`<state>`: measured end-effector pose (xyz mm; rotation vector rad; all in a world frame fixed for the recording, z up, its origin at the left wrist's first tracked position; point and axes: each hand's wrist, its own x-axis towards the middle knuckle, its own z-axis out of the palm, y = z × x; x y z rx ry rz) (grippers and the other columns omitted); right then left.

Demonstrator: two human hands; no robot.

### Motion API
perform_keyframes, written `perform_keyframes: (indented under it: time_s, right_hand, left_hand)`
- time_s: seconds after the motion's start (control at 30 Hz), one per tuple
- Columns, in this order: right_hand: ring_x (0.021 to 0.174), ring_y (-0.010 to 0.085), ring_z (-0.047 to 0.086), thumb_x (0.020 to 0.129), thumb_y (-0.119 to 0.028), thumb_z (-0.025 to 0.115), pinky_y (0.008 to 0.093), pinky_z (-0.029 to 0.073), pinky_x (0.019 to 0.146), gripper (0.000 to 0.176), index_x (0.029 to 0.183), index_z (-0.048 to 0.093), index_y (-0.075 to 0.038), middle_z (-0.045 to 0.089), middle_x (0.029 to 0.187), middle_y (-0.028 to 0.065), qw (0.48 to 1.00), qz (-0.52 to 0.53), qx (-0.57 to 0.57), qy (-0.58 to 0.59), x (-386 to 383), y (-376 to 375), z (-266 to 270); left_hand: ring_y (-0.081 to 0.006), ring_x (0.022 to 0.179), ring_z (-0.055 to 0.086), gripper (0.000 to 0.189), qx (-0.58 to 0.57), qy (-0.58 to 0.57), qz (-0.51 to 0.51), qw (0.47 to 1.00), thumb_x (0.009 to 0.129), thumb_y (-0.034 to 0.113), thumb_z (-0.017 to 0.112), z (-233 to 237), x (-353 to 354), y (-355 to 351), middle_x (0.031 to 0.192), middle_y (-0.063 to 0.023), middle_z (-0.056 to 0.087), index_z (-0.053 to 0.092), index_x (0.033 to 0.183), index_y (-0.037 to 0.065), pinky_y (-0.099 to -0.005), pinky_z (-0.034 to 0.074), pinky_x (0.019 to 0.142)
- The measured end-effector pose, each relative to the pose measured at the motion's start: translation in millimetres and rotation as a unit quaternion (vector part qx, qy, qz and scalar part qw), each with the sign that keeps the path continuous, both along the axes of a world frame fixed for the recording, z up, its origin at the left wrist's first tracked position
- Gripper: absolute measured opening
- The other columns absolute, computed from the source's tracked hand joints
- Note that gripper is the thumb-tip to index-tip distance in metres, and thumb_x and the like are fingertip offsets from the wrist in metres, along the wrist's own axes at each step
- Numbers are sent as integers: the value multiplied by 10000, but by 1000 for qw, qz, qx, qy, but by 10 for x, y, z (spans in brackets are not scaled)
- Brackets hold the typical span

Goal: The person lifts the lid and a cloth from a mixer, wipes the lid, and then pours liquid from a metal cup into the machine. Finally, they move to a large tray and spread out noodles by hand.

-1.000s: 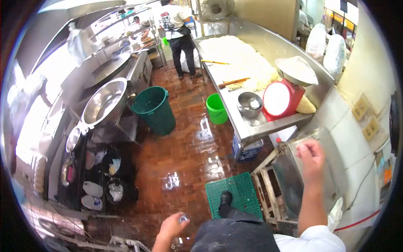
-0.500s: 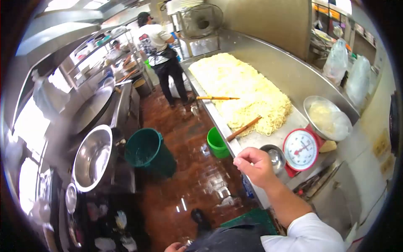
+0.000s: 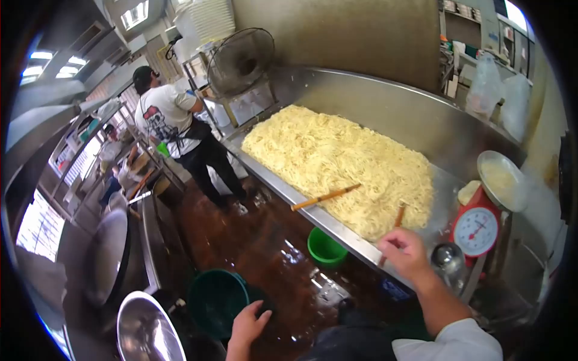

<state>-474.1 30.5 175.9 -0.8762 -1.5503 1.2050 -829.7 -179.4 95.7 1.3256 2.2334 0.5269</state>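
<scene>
My right hand (image 3: 403, 254) is over the front edge of the steel table (image 3: 337, 230), fingers curled in toward the thumb. A wooden stick (image 3: 400, 215) passes behind these fingers, its lower end showing below; whether they grip it is hidden. Another wooden stick (image 3: 326, 197) lies across the table edge, one end on a big spread of pale yellow noodles (image 3: 337, 156). Low in view, my left hand (image 3: 249, 323) is empty, thumb apart from the fingers, beside a dark green bin (image 3: 218, 301). Right of my right hand are a metal bowl (image 3: 447, 257) and a red dial scale (image 3: 475, 231).
A bowl of noodles (image 3: 501, 183) stands behind the scale. Below the table edge is a bright green bucket (image 3: 327, 246). Lower left, a large steel bowl (image 3: 147, 331) sits near a wok (image 3: 108, 259). A co-worker (image 3: 174, 120) stands beyond the table's far left end, near a fan (image 3: 242, 63).
My view has turned and shifted. My right hand has come over the nearer wooden stick. My left hand has risen into view beside the dark green bin.
</scene>
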Motion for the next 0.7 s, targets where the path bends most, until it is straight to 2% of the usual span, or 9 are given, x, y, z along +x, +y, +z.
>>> perform_keyframes:
  time_s: [0.07,0.17,0.27,0.37,0.47,0.5,0.57,0.6,0.7]
  right_hand:
    - [666,47,547,890,-70,663,214,442,582,59,887,641,-15,622,763,8,999,-18,-29,-12,-136,264,-114]
    - [678,47,554,898,-61,650,214,452,594,54,890,632,-10,622,762,10,995,-41,-59,63,-428,768,-354]
    - [681,52,556,901,-64,648,212,456,611,64,890,626,-5,620,770,2,989,-84,-81,94,-889,1254,-417]
    - [676,55,554,898,-69,655,208,454,624,64,896,627,-12,623,778,2,983,-39,-119,132,-1483,1769,-261]
    - [690,59,565,887,-94,681,213,458,624,82,895,656,-17,639,796,9,996,43,-22,75,-1972,2137,-74]
    - [682,59,557,877,-105,694,218,452,612,95,874,662,-16,628,783,7,998,33,45,14,-2084,2213,54]
    - [672,63,552,864,-99,701,221,447,607,93,855,661,-16,616,766,12,996,15,88,1,-2305,2383,95]
    - [675,67,554,861,-92,700,223,449,610,88,853,661,-14,614,764,12,997,-6,82,1,-2389,2455,56]
    - [704,69,566,854,-67,694,226,457,626,69,861,656,-10,626,784,22,996,-80,23,12,-2514,2632,-255]
  left_hand:
    - [-331,1103,620,520,35,-22,-8,999,855,388,679,79,-184,569,1199,-174,649,619,1233,35,-385,495,933]
    - [-333,1132,607,504,76,14,-106,991,871,378,668,-24,-389,1146,1217,-174,641,611,1246,46,-381,489,950]
    - [-327,1118,615,521,-19,-44,-122,991,875,408,659,-140,-586,1417,1224,-171,638,607,1258,58,-384,489,948]
    - [-324,1102,623,527,-65,-48,-146,986,876,429,653,-101,-946,1659,1219,-163,644,612,1255,65,-377,492,939]
    - [-299,1058,649,511,-20,-49,-60,997,861,414,681,-158,-1429,1867,1176,-136,672,630,1232,67,-367,510,912]
    - [-299,1058,649,511,-20,-43,-69,996,861,414,681,-197,-1599,1995,1176,-136,672,630,1232,67,-367,510,912]
    - [-286,1032,665,499,-11,-81,-27,996,858,403,691,-311,-2003,2277,1163,-128,680,635,1224,70,-366,523,893]
    - [-282,1025,671,497,-26,-64,-54,996,864,401,687,-446,-2232,2443,1159,-130,680,629,1232,72,-363,530,884]
    - [-263,1024,672,523,-40,-50,-156,986,871,382,694,-266,-2600,3209,1170,-148,674,601,1261,46,-339,519,895]
